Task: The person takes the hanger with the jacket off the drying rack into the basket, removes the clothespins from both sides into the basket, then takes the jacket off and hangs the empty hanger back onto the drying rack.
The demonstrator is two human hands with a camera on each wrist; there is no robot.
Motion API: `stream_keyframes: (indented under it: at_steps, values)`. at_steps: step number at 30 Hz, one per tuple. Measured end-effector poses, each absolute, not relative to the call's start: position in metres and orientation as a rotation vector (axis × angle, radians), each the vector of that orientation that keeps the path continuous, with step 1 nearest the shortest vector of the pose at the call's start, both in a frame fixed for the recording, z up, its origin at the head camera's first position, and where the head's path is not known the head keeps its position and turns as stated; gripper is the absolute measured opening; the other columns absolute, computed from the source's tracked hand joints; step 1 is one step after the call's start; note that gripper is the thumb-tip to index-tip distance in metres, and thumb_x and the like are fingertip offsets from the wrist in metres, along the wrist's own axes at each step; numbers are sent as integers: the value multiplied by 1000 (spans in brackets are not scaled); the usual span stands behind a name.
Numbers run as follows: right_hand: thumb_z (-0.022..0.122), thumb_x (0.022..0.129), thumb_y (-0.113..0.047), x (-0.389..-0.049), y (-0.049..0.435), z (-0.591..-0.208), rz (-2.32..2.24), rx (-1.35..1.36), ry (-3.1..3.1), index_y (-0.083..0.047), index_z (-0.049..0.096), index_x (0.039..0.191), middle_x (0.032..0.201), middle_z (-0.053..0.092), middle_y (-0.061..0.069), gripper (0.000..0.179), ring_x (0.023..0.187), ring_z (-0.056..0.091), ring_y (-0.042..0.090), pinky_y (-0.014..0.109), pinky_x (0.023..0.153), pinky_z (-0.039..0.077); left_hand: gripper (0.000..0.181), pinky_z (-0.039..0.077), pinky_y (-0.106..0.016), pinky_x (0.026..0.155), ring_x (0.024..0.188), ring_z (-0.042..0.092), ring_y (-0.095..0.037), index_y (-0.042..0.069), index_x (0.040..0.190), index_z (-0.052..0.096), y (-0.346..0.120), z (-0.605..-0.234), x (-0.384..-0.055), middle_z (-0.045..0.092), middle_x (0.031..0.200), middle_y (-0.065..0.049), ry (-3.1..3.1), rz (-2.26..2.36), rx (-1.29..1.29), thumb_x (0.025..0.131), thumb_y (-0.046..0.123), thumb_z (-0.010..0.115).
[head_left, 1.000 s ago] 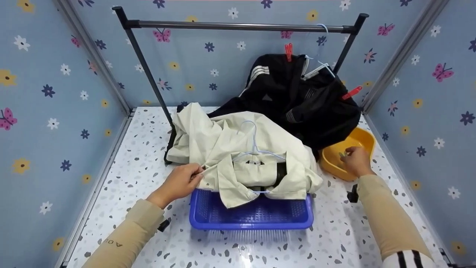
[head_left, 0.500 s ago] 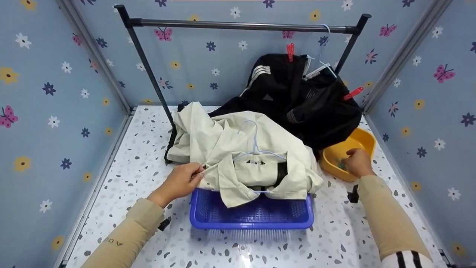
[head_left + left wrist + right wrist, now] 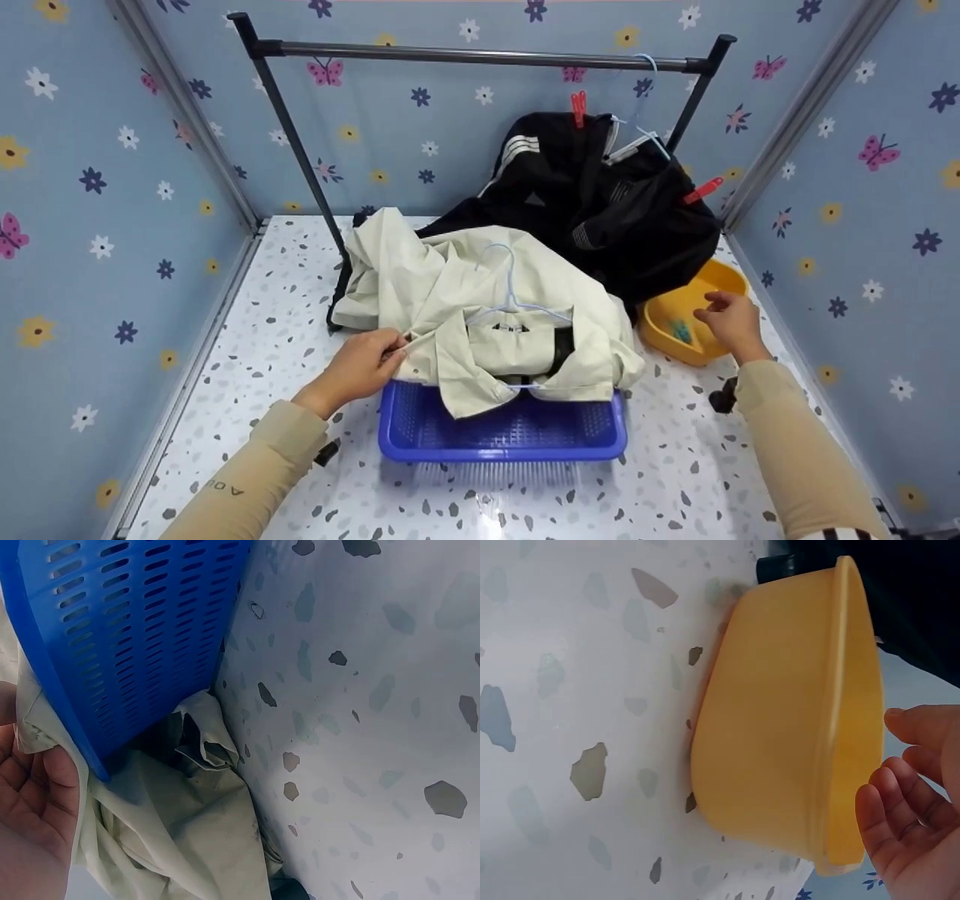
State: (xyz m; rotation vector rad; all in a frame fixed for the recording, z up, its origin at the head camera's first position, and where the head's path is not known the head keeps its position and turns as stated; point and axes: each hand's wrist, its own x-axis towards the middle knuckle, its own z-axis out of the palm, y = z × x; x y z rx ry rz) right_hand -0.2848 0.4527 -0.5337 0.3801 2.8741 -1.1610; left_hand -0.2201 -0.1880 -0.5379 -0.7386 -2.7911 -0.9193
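Note:
A cream collared jacket lies bunched over the back of a blue basket, with a pale blue hanger in its neck. My left hand pinches the jacket's left edge beside the collar; the left wrist view shows the fabric between thumb and fingers, next to the basket's slotted wall. Over the right rim of a yellow basin, my right hand hovers with loosely bent fingers and nothing in them. Small green clips lie inside the basin.
Behind stands a dark clothes rack. From its right end hangs a black jacket on a light blue hanger, with red clothespins on it. Patterned walls enclose the speckled table on the sides and back.
My right hand lowered a green clip into the yellow basin, let go, and drew back up and right. The left hand keeps its pinch on the cream jacket. The view shifted slightly.

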Motion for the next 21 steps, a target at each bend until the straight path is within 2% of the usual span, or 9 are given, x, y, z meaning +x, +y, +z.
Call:
stream_keyframes:
  at_steps: [9, 16, 21]
  values:
    - [74, 108, -18, -278, 452, -524, -1232, 396, 2913, 10, 61, 152, 122, 68, 19, 54, 105, 62, 21, 5, 77, 46, 9, 45, -31, 71, 73, 52, -10, 11, 94, 71, -187, -537, -221, 60, 78, 3, -2789, -918, -746, 103, 9, 72]
    - [79, 105, -17, -274, 441, -517, -1349, 406, 2972, 8, 69, 141, 101, 68, -4, 45, 87, 58, -4, 2, 77, 48, 11, 43, -30, 70, 72, 50, -9, 12, 93, 70, -188, -538, -221, 56, 76, 4, -2784, -919, -745, 103, 8, 72]
    - [80, 105, -18, -269, 433, -510, -1417, 398, 2983, 8, 71, 138, 94, 65, -13, 42, 85, 58, -6, 1, 78, 50, 12, 43, -29, 69, 72, 50, -9, 12, 92, 69, -188, -537, -220, 55, 76, 4, -2763, -917, -763, 102, 8, 72]
